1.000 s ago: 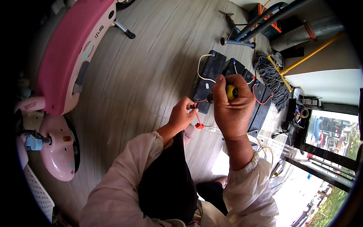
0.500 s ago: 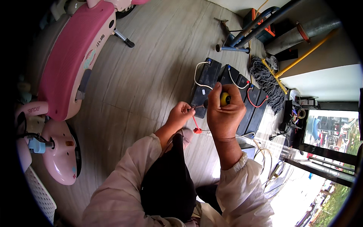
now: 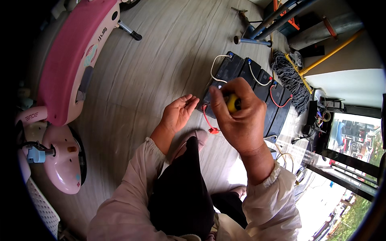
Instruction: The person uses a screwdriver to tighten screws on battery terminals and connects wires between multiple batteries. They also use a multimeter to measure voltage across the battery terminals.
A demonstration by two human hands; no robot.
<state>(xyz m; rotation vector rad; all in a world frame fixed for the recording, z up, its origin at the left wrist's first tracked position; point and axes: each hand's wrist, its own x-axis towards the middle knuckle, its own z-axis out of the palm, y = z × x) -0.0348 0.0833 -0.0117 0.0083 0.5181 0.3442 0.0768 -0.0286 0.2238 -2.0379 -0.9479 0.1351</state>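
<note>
In my right hand (image 3: 245, 122) is a screwdriver by its look, with a yellow and black handle (image 3: 233, 103); its tip is hidden behind the hand. Several black batteries (image 3: 230, 71) lie side by side on the floor beneath it. At the near end of the leftmost battery a red wire (image 3: 207, 118) is attached, running down to a red connector (image 3: 214, 130). My left hand (image 3: 177, 114) hovers just left of that end, fingers stretched out and holding nothing. White wires (image 3: 213, 70) and a red wire (image 3: 272, 98) link battery terminals.
A pink scooter (image 3: 66, 60) with its kickstand (image 3: 130, 31) stands at the left. Behind the batteries are a blue metal frame (image 3: 253, 41) and a grey mop (image 3: 291, 82) with a yellow handle. Cables (image 3: 287, 160) lie near the glass door at right.
My left hand has let go of the red wire's end at the battery and drawn back to the left, fingers opening. My right hand still grips the screwdriver. The view has shifted slightly.
</note>
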